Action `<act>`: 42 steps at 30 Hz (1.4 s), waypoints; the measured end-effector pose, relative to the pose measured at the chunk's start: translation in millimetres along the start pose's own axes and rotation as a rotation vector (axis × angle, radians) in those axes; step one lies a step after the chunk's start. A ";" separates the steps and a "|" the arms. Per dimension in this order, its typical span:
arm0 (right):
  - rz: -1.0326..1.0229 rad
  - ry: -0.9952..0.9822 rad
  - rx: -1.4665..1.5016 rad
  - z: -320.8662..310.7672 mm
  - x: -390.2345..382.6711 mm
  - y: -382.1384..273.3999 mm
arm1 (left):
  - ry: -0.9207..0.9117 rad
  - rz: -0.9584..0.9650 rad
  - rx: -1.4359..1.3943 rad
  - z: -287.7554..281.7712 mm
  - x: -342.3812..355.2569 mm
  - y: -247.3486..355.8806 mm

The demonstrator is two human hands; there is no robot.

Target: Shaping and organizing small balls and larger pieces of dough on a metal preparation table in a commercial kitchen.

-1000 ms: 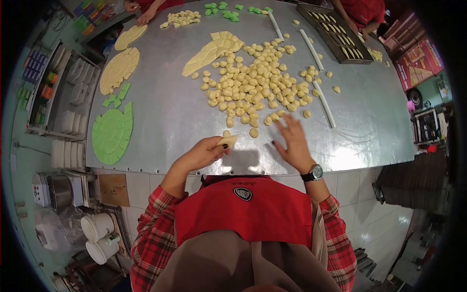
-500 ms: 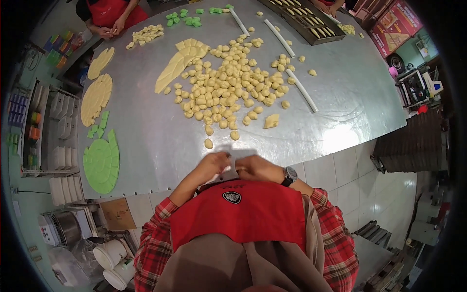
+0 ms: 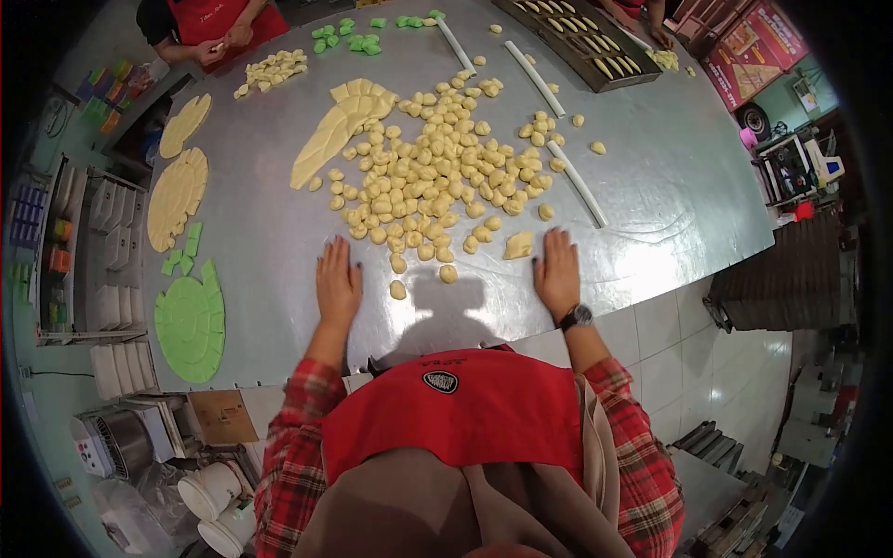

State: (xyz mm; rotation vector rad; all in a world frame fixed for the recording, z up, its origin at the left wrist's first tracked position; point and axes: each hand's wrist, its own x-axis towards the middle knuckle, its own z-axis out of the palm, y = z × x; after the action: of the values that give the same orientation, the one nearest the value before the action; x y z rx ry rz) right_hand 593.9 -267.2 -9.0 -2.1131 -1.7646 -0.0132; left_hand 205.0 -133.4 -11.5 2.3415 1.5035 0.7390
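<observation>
Both palms rest flat on the metal table (image 3: 251,270) near its front edge, well apart. My left hand (image 3: 339,282) is open and bare, its fingers pointing away from me. My right hand (image 3: 557,274), with a watch (image 3: 577,317) at the wrist, is spread open just below a small flat piece of yellow dough (image 3: 518,245). Between and beyond my hands lies a large heap of yellow dough balls (image 3: 437,167). Two loose dough balls, the nearer one (image 3: 398,290) closest to my left hand, sit at the heap's near side.
Left of the heap are a scored yellow dough sheet (image 3: 326,139), further yellow sheets (image 3: 179,200) and a green one (image 3: 190,325). White rods (image 3: 578,184) lie to the right. A tray of shaped pieces (image 3: 595,46) stands at the back. Two people (image 3: 219,46) work across the table.
My hands were together at the table's front edge, fingers closed. Now they have parted and moved forward, lying flat on the metal.
</observation>
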 end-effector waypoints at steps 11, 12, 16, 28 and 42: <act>0.025 -0.270 0.128 -33.9 -59.8 9.5 | -0.111 -0.377 -0.209 -48.9 -57.5 -29.5; -0.001 -0.149 0.161 -30.3 -42.3 11.2 | 0.012 -0.365 -0.420 -33.5 -44.5 -20.9; 0.360 0.259 1.338 -81.1 67.7 -15.8 | 0.083 0.011 -0.715 -19.0 57.7 105.8; -0.072 -0.132 0.299 -15.2 30.0 -26.4 | -0.338 0.465 -0.463 31.2 31.4 183.2; -0.468 -0.520 0.716 -90.5 11.1 -118.4 | -1.132 -0.027 -0.699 -18.3 17.3 162.8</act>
State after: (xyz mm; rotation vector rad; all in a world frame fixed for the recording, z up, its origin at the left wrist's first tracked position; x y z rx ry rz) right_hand 505.1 -267.7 111.2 -1.2251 -2.0762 0.9598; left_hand 325.9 -188.7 85.7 1.6399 0.6069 -0.1301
